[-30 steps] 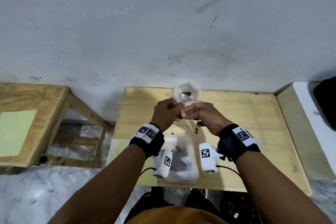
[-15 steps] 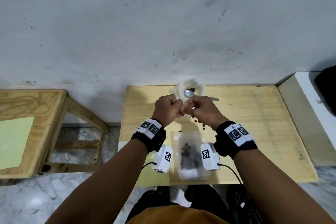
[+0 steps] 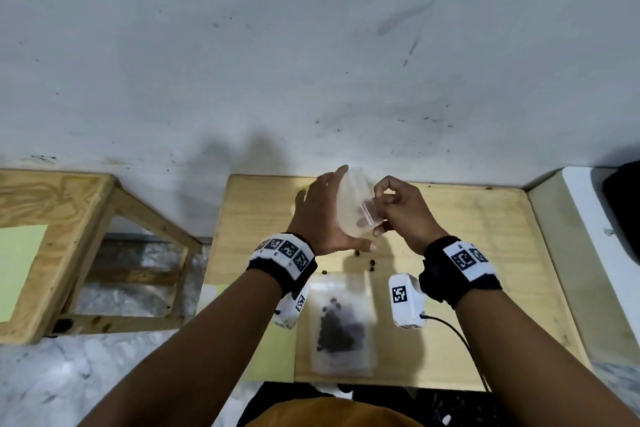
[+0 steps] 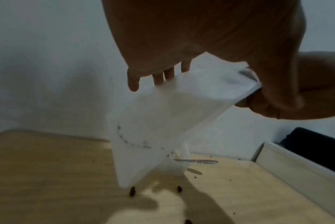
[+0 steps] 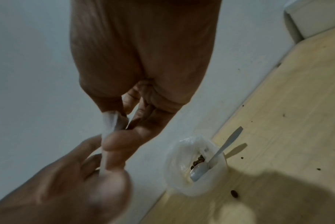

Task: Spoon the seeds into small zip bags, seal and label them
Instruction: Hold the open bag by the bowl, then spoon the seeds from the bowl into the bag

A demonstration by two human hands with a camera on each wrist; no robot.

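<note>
A small clear zip bag (image 3: 351,198) is held upright above the back of the wooden table (image 3: 485,253). My left hand (image 3: 322,215) backs it with straight fingers and its thumb under the lower edge. My right hand (image 3: 405,215) pinches the pink zip strip (image 3: 367,213). In the left wrist view the bag (image 4: 163,121) hangs point down with a dark dotted line across it. In the right wrist view the bag's edge (image 5: 108,119) sits between both hands' fingers. Below stands a white plastic-lined seed cup (image 5: 195,166) with a spoon (image 5: 220,151) in it.
A filled zip bag of dark seeds (image 3: 341,326) lies flat near the table's front edge. Loose seeds (image 3: 372,265) are scattered between it and my hands. A wooden stool (image 3: 69,218) stands to the left, a white ledge (image 3: 595,253) to the right, the wall behind.
Both hands have risen from a tight pinch low by the seed cup. My left hand's fingers have straightened behind the bag, which now stands upright and hides the cup in the head view.
</note>
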